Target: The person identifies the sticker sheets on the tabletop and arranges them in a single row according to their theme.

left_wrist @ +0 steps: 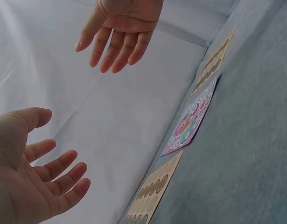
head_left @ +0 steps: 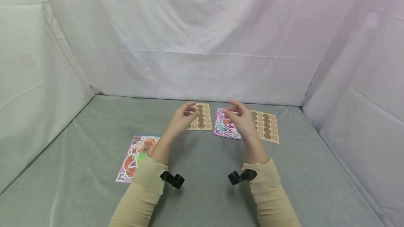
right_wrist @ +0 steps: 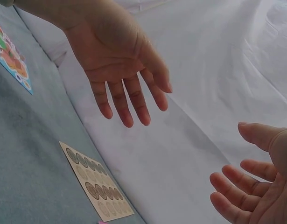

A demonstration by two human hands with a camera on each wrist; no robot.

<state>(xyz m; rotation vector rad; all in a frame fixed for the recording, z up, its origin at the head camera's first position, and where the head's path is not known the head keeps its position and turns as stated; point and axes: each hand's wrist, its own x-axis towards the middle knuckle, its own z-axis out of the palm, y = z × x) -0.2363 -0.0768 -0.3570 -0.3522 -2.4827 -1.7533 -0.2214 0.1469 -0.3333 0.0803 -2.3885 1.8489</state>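
Observation:
My left hand hovers, fingers loosely bent and nothing in them, in front of a tan sheet of round stickers. Opposite it, my right hand is raised the same way, palm facing inward and holding nothing. Behind the right hand lie a purple-edged sheet of colourful stickers and a second tan sheet of round stickers, both partly hidden by it. A colourful cartoon sticker sheet lies near the left forearm, which covers part of it. In the wrist views both hands are apart and clear of the sheets.
The sheets lie flat on a grey cloth-covered table. White fabric walls enclose the back and both sides. A black wrist strap mount sits on the left cuff, another mount on the right.

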